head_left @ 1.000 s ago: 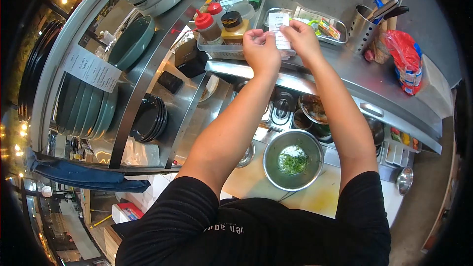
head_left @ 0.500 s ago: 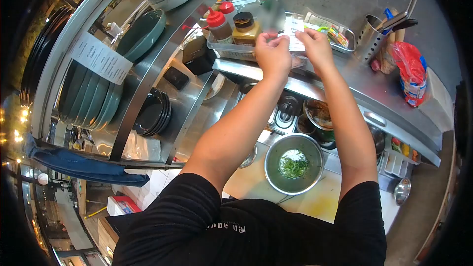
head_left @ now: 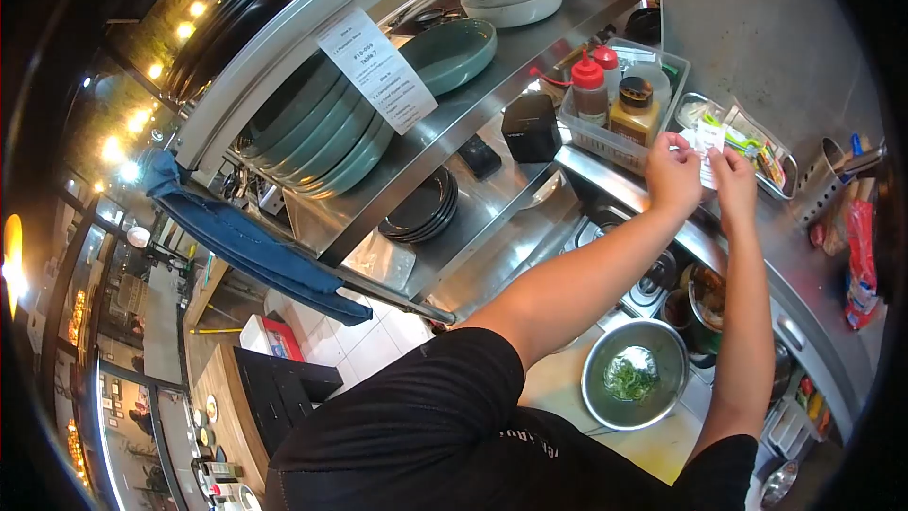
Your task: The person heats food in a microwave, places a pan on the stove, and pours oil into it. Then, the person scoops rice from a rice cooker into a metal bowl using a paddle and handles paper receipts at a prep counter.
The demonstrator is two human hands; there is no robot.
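Note:
A small white printed paper slip (head_left: 709,138) is pinched between both my hands above the steel shelf's edge. My left hand (head_left: 673,175) is closed on its left side, fingertips curled in, close to the clear plastic bin. My right hand (head_left: 735,187) is closed on its right side, thumb and fingers pressed together. Right behind the slip lies a metal tray (head_left: 777,170) with colourful packets. The clear bin (head_left: 605,144) holds red-capped squeeze bottles and a dark-lidded yellow jar (head_left: 635,112).
Below my forearms a steel bowl (head_left: 588,380) with chopped greens stands on a cutting board (head_left: 549,388). A longer printed ticket (head_left: 378,71) hangs from the rack by green plates (head_left: 326,147). Black plates (head_left: 421,206) are stacked lower. A perforated utensil holder (head_left: 819,180) stands right.
The camera view has turned left, so the whole counter appears shifted right and lower. Both hands still hold the paper slip, close together.

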